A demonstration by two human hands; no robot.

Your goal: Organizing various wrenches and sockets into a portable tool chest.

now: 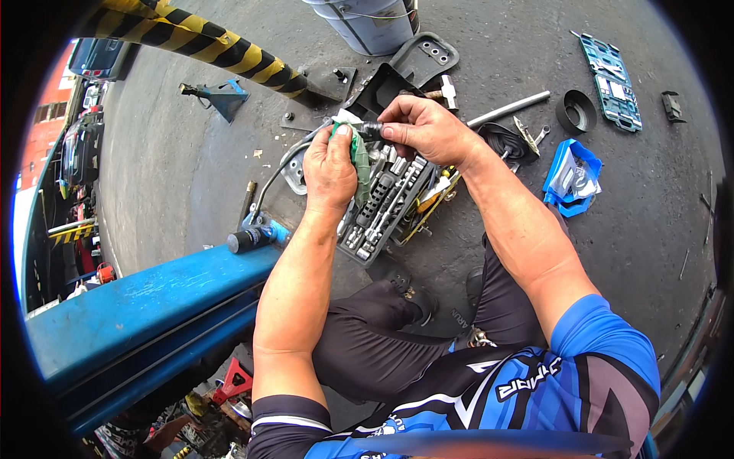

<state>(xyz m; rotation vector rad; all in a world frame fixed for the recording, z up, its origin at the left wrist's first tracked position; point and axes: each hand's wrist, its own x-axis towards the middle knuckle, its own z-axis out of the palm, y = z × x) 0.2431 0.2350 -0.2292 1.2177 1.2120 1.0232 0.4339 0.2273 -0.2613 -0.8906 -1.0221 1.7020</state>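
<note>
My left hand (331, 172) pinches a crumpled green-and-white cloth (359, 166) between thumb and fingers. The cloth wraps against one end of a dark, shiny cylindrical part (373, 131). At the other end of that part, the fingertips and thumb of my right hand (421, 129) grip it. Both hands are raised over a grey socket tray (367, 257), which holds several chrome sockets and extensions (381, 212). Part of the tray is hidden behind the cloth and my hands. The exact kind of the dark part cannot be made out.
A yellow-and-black striped post (229, 51) rises beyond my hands. A blue lift arm (160, 287) lies on my left. Around the tray are a hammer (449, 92), a metal pipe (507, 109), a blue cut-open container (573, 178), a tool case (616, 92) and a bucket (367, 26).
</note>
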